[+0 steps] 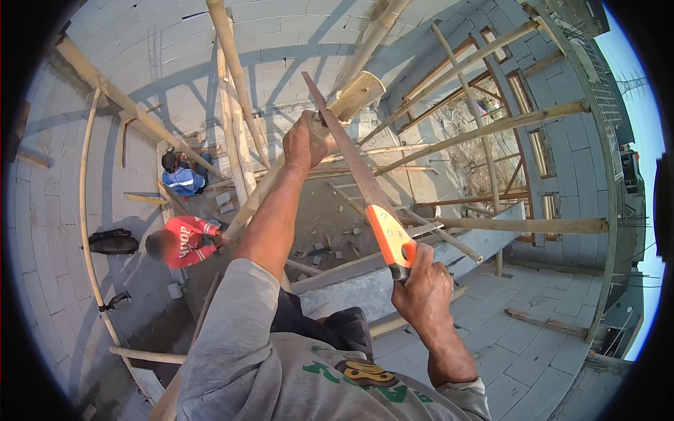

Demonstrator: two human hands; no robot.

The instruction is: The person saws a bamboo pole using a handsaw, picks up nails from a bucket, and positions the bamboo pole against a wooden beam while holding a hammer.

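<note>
My right hand (424, 289) is closed around the black end of the orange handle of a handsaw (359, 172). The rusty blade runs up and to the left, its tip beyond my left hand. Fingers wrapped, my left hand (307, 142) grips a bamboo pole (358, 96) near the upper middle, just beside the blade. The pole's thick cut end points up and to the right. Whether the teeth touch the bamboo cannot be made out.
Below left, one person in blue (184, 180) and another in red (187, 242) crouch on the floor. Bamboo poles (519, 224) cross on several sides. A concrete ledge (351, 291) lies before me. Grey block walls (562, 147) surround the space. A black bag (112, 242) lies at left.
</note>
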